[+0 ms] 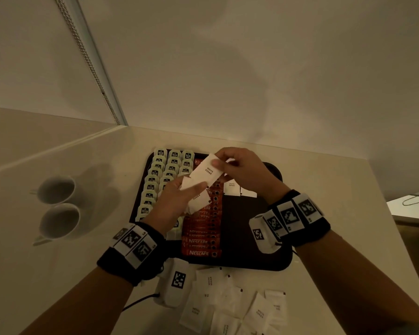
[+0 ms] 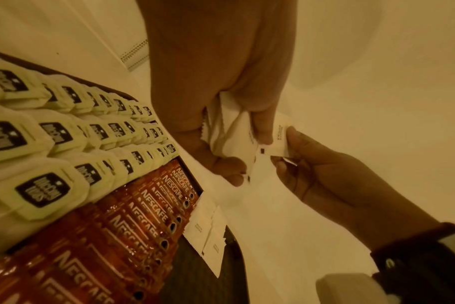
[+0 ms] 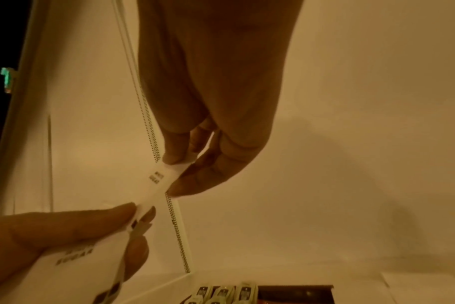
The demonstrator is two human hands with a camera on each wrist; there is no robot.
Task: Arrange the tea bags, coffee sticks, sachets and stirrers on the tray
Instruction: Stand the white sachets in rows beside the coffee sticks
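A white paper sugar sachet [image 1: 207, 170] is pinched at its far end by the right hand [image 1: 246, 171], above the dark rectangular tray [image 1: 257, 238]. A small bundle of white sachets [image 1: 196, 198] is gripped by the left hand [image 1: 173, 201]. Pale green tea bags [image 1: 160, 176] and red coffee sticks [image 1: 202, 234] are laid in rows on the tray.

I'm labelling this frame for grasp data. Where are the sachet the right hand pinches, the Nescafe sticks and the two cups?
white sugar sachet [image 1: 207, 170], head view, its printed face.
Nescafe sticks [image 1: 200, 253], head view, the nearest stick's logo.
two cups [image 1: 58, 221], head view, the nearer cup's bowl.
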